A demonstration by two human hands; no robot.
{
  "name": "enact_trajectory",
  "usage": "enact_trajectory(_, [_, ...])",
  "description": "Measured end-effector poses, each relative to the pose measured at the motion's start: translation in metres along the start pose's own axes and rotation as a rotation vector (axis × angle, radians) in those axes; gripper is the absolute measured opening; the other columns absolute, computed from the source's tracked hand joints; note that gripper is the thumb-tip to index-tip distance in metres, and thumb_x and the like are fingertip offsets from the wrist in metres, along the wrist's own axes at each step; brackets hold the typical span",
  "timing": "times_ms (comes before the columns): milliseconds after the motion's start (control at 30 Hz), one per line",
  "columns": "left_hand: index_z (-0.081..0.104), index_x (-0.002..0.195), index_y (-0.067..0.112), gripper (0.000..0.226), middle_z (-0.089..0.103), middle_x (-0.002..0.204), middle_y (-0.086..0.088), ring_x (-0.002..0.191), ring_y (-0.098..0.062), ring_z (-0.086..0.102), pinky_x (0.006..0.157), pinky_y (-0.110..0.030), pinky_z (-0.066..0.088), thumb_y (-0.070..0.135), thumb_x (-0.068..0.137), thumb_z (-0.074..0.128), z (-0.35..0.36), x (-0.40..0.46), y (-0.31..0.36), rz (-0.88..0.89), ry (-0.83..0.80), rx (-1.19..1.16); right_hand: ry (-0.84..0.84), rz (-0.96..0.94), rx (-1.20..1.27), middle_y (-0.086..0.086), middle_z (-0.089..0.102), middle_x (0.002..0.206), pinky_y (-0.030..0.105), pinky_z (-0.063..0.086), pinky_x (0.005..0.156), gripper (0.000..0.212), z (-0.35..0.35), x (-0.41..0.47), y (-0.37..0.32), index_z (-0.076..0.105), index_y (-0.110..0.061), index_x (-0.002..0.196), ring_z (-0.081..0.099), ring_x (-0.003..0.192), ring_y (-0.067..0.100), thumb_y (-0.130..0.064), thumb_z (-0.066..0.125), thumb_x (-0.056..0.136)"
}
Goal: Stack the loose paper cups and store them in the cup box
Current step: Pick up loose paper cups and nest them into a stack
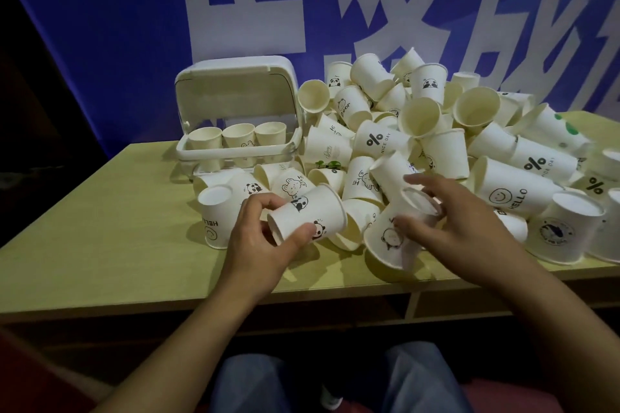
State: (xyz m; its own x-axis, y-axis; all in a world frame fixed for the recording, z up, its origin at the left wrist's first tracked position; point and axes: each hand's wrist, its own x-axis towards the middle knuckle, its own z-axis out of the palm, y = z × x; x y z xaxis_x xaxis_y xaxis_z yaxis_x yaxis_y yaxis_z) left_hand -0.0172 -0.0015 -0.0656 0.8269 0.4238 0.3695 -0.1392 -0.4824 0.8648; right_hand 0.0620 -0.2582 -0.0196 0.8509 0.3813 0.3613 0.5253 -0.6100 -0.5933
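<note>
Nearest the camera, a panda-printed cup (307,216) is held on its side in the left hand (265,241), the thumb below and the fingers curled over its base end, with the mouth turned toward the right. Just beside it, a second cup (394,235) is gripped by the right hand (449,214), its base tilted up and its mouth angled down toward the wooden table (117,245); the fingers are wrapped round its upper part, though the blur leaves the exact grip unclear. The two cups are near each other but not yet nested.

The stacking step is judged to be in hand. For the next move, one cup would need to be turned so both face the same way and then slid into the other along a shared axis.

Beyond the hands, a large heap of loose cups (436,131) is spread across the middle and right of the table. Farther back on the left, the cup box (235,117) stands with its lid raised, and three columns of cups are seen inside it. Behind everything, a blue banner (100,27) is hung.
</note>
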Motion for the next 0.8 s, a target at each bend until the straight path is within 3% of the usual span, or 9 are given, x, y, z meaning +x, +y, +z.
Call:
enact_trajectory(67, [0.050, 0.098, 0.042, 0.047, 0.066, 0.108, 0.012, 0.084, -0.003, 0.065, 0.062, -0.016, 0.051, 0.050, 0.065, 0.082, 0.004, -0.004, 0.001, -0.033, -0.034, -0.069, 0.094, 0.048, 0.109, -0.009, 0.055, 0.116, 0.031, 0.046, 0.075, 0.049, -0.009, -0.001, 0.000, 0.054, -0.043, 0.127, 0.060, 0.094, 0.011, -0.044, 0.070, 0.081])
enact_trajectory(200, [0.047, 0.103, 0.028, 0.057, 0.059, 0.119, 0.013, 0.094, 0.002, 0.064, 0.065, -0.019, 0.053, 0.051, 0.059, 0.074, 0.013, -0.009, 0.002, 0.011, -0.154, -0.264, 0.265, 0.164, 0.408, -0.007, 0.057, 0.115, 0.048, 0.056, 0.081, 0.041, -0.014, -0.004, -0.001, 0.054, -0.050, 0.124, 0.068, 0.084, 0.017, -0.037, 0.067, 0.087])
enact_trajectory(333, [0.046, 0.121, 0.043, 0.061, 0.054, 0.114, 0.025, 0.099, -0.003, 0.063, 0.074, -0.029, 0.059, 0.048, 0.066, 0.073, 0.028, -0.017, 0.010, 0.102, -0.247, -0.225, 0.331, 0.234, 0.817, 0.001, 0.059, 0.110, 0.051, 0.059, 0.083, 0.029, -0.001, 0.000, -0.016, 0.059, -0.031, 0.111, 0.072, 0.084, 0.014, -0.014, 0.067, 0.089])
enact_trajectory(400, [0.041, 0.128, 0.058, 0.069, 0.053, 0.114, 0.031, 0.099, -0.006, 0.065, 0.075, -0.042, 0.062, 0.049, 0.068, 0.073, 0.035, -0.020, 0.016, 0.109, -0.283, -0.222, 0.263, 0.227, 0.903, 0.004, 0.060, 0.115, 0.039, 0.062, 0.073, 0.031, 0.010, 0.000, -0.024, 0.057, -0.025, 0.111, 0.072, 0.083, 0.012, -0.017, 0.072, 0.084])
enact_trajectory(500, [0.028, 0.128, 0.077, 0.078, 0.049, 0.117, 0.044, 0.098, -0.007, 0.066, 0.074, -0.031, 0.060, 0.055, 0.067, 0.070, 0.042, -0.022, 0.025, 0.111, -0.313, -0.200, 0.213, 0.186, 0.848, -0.002, 0.060, 0.111, 0.017, 0.052, 0.059, 0.036, 0.026, -0.002, -0.032, 0.057, -0.022, 0.114, 0.068, 0.077, 0.002, -0.024, 0.073, 0.081])
enact_trajectory(600, [0.019, 0.132, 0.080, 0.087, 0.047, 0.119, 0.047, 0.101, -0.003, 0.065, 0.072, -0.022, 0.056, 0.053, 0.067, 0.071, 0.043, -0.024, 0.028, 0.097, -0.326, -0.228, 0.216, 0.176, 0.798, -0.004, 0.061, 0.111, 0.012, 0.047, 0.059, 0.027, 0.035, -0.002, -0.034, 0.056, -0.023, 0.113, 0.068, 0.082, 0.004, -0.019, 0.068, 0.089])
enact_trajectory(667, [0.016, 0.135, 0.078, 0.093, 0.047, 0.124, 0.044, 0.104, -0.008, 0.067, 0.077, -0.029, 0.060, 0.053, 0.067, 0.073, 0.041, -0.023, 0.025, 0.101, -0.322, -0.215, 0.167, 0.179, 0.737, -0.003, 0.063, 0.111, 0.013, 0.048, 0.063, 0.029, 0.037, 0.001, -0.034, 0.053, -0.029, 0.113, 0.067, 0.091, 0.008, -0.025, 0.069, 0.089])
enact_trajectory(733, [0.014, 0.138, 0.076, 0.097, 0.047, 0.133, 0.034, 0.107, -0.014, 0.068, 0.084, -0.039, 0.061, 0.052, 0.067, 0.075, 0.038, -0.021, 0.021, 0.108, -0.312, -0.187, 0.077, 0.169, 0.679, 0.000, 0.065, 0.104, 0.015, 0.048, 0.070, 0.048, 0.038, 0.002, -0.034, 0.043, -0.039, 0.125, 0.066, 0.092, 0.008, -0.026, 0.069, 0.087])
enact_trajectory(800, [0.009, 0.141, 0.074, 0.101, 0.044, 0.140, 0.030, 0.117, -0.010, 0.062, 0.091, -0.035, 0.058, 0.056, 0.066, 0.074, 0.034, -0.019, 0.018, 0.128, -0.303, -0.115, -0.033, 0.135, 0.621, -0.004, 0.066, 0.091, 0.010, 0.046, 0.071, 0.077, 0.038, 0.003, -0.035, 0.023, -0.051, 0.144, 0.065, 0.085, 0.001, -0.023, 0.067, 0.088])
